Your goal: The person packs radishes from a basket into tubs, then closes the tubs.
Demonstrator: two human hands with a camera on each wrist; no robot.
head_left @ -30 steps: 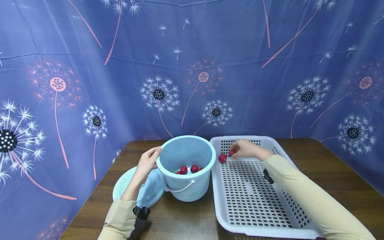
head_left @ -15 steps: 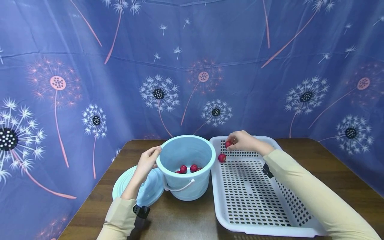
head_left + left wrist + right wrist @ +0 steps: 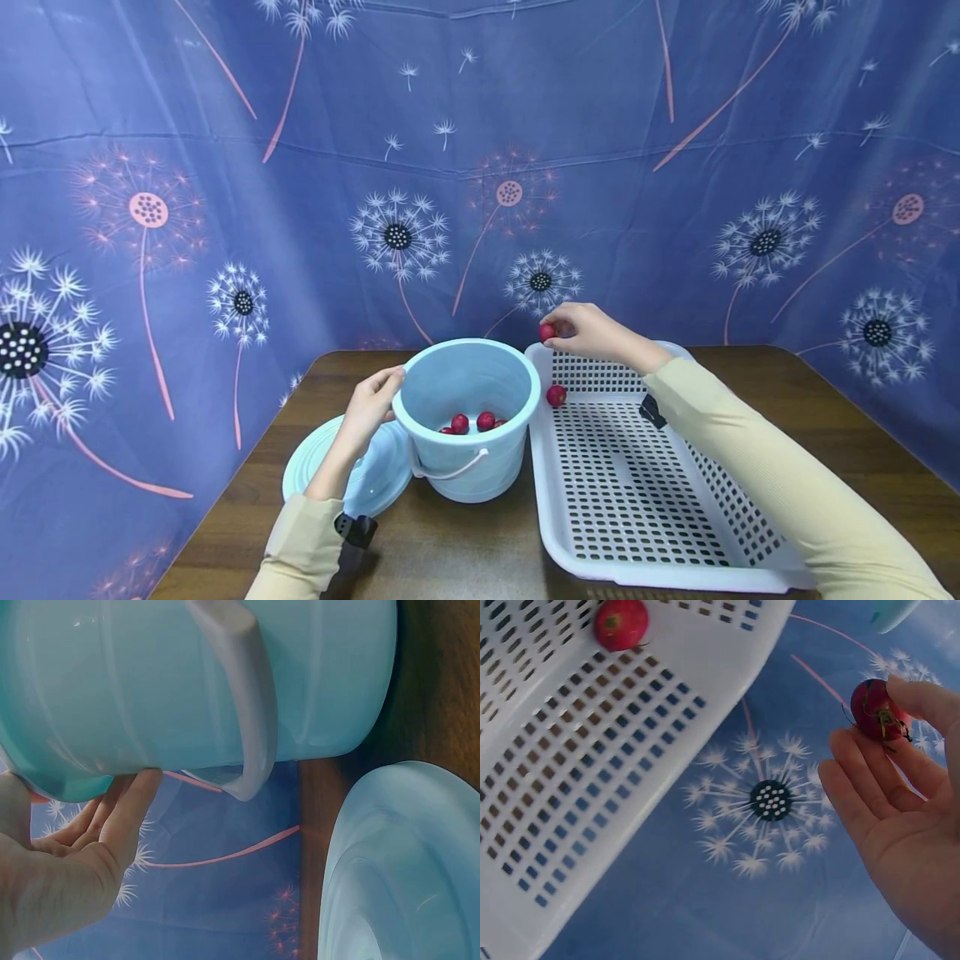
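My right hand [image 3: 592, 332] pinches a red radish [image 3: 876, 711] between thumb and fingertips, raised above the far left corner of the white basket [image 3: 552, 533]. Trimmed green stalks show on the radish in the right wrist view. A second radish [image 3: 556, 396] lies in the basket against its left side. Left of the basket stands a light blue bucket [image 3: 474, 471] with several radishes [image 3: 460, 423] at its bottom, partly hidden by the front wall. My left hand [image 3: 369, 404] grips the bucket's left rim, its fingers against the outer wall in the left wrist view.
A round light blue lid [image 3: 390, 475] lies on the wooden table [image 3: 450, 554] left of the bucket, partly under my left forearm. The bucket's pale handle [image 3: 453, 472] hangs down its front. Behind the table hangs a blue dandelion-patterned cloth [image 3: 637, 217].
The right hand has lifted its radish up out of the basket and moved left toward the bucket. The left hand and the bucket have stayed in place.
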